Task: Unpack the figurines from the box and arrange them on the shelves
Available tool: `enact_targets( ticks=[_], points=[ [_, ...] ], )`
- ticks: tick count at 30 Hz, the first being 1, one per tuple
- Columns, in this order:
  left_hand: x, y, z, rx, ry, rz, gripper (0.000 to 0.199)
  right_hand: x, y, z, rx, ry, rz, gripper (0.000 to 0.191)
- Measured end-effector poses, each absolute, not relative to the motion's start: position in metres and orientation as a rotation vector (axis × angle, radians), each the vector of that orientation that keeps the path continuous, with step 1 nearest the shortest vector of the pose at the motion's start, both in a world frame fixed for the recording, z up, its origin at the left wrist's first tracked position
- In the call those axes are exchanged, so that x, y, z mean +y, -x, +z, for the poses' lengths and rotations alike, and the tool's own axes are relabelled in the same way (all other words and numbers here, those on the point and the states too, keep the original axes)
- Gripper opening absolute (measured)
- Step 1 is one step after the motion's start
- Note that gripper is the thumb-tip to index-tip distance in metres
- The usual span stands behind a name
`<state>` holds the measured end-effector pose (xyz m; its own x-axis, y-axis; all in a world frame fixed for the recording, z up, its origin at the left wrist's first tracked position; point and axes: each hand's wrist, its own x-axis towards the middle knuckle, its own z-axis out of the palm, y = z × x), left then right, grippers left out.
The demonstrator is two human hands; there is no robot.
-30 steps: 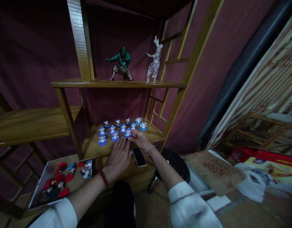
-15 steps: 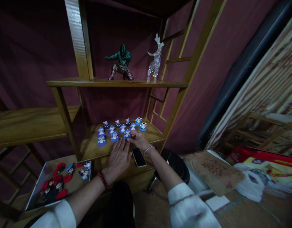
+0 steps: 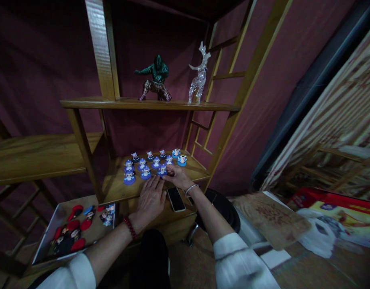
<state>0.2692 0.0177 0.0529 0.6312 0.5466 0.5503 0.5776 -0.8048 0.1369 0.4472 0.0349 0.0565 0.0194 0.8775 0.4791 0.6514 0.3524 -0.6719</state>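
Small figures on round bases stand in rows on the wooden shelf: purple ones such as the front-left figure, black-based ones behind, and two blue-based ones at the right. My right hand has its fingers closed on the purple figure at the right end of the front row. Flat at the shelf's front edge lies my left hand, fingers stretched out just below that figure and holding nothing. A phone rests beside it, under my right wrist.
An open box with red and black figures is at the lower left. On the upper shelf stand a green figurine and a clear deer. A black round stool and bags are at the right.
The view has shifted very slightly. Both hands and the figures hold nearly the same places.
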Motion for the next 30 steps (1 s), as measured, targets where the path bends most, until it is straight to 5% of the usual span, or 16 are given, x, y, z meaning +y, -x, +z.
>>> enact_targets(
  ticks=[5, 19, 30],
  points=[
    [0.017, -0.269, 0.052, -0.945, 2.802, -0.924, 0.039, 0.027, -0.444, 0.064, -1.733, 1.497, 0.186, 0.016],
    [0.030, -0.242, 0.062, -1.036, 2.629, -1.415, 0.038, 0.028, -0.439, 0.068, -1.693, 1.631, 0.143, 0.036],
    [0.055, -0.254, 0.068, -1.164, 2.561, -1.198, 0.059, 0.028, -0.439, 0.066, -1.663, 1.586, 0.203, 0.039]
  ],
)
